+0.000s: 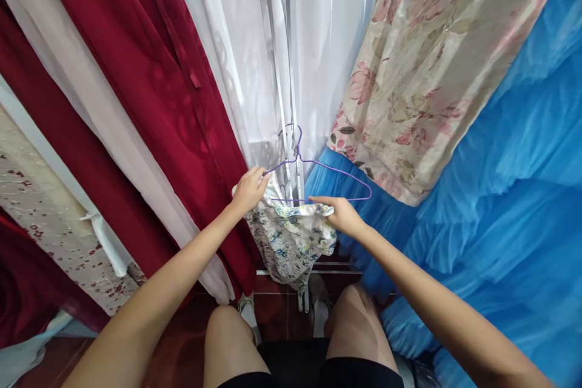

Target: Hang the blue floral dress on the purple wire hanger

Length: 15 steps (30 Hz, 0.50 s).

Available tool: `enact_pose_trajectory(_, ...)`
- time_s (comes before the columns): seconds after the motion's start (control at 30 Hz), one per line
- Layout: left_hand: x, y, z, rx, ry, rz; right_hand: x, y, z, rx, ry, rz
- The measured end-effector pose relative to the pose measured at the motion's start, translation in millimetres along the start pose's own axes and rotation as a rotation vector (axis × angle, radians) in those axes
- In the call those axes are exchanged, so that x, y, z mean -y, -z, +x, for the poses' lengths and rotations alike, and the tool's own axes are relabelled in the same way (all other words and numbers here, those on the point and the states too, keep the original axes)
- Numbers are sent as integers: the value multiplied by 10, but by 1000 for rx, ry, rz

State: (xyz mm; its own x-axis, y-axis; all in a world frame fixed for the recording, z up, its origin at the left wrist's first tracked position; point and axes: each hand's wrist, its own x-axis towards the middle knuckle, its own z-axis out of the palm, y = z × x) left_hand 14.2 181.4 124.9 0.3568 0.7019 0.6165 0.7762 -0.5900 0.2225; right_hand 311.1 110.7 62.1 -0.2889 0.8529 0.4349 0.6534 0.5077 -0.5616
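A purple wire hanger [359, 180] is in front of me, its hook near the pale hanging cloth. From its left end droops a small floral garment [291, 248], white with blue, green and yellow print; whether it is a top or a dress I cannot tell. My left hand [250, 190] is closed around the garment's left shoulder and the hanger's left corner. On the other side, my right hand [340, 214] pinches the garment's right strap, just below the hanger's bottom bar. The hanger's right end is bare. Some fingertips of both hands are hidden by cloth.
Long dark red cloth [150, 91] and white fabric [327, 30] hang ahead. At the right are a beige floral dress [409, 85] and layered blue tulle [495, 188]. A metal rack bar [336, 271] runs low above the red tiled floor [277, 321].
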Motion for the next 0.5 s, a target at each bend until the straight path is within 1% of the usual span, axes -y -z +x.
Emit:
enact_pose_trajectory(0.07,-36,-3,-12,-31,5,65,-72,110,-105,-167,-39,-44)
enact_pose_trajectory(0.13,-41,-2,-31,-26,-15,91,-158,247,-152,-324,-142,-131)
enact_pose_trajectory(0.17,-37,-1,-39,-20,-23,93,-196,326,-146,-367,-182,-165)
enact_pose_trajectory(0.2,-28,2,-46,-14,-26,89,-225,412,-120,-384,-200,-180)
enact_pose_trajectory(0.23,-14,8,-52,-14,-24,76,-241,504,-80,-370,-194,-170)
enact_pose_trajectory(0.27,6,18,-57,-26,-17,56,-244,600,-31,-320,-173,-135)
enact_pose_trajectory(0.33,70,52,-73,-92,21,-5,-212,786,64,-142,-141,12)
enact_pose_trajectory(0.4,159,86,-106,-163,85,-69,-148,915,124,79,-178,248)
enact_pose_trajectory(0.43,205,96,-130,-172,114,-89,-114,937,135,163,-218,377)
enact_pose_trajectory(0.47,245,96,-157,-157,137,-99,-81,925,135,174,-261,484)
enact_pose_trajectory(0.5,277,88,-185,-127,151,-98,-53,875,128,121,-297,570)
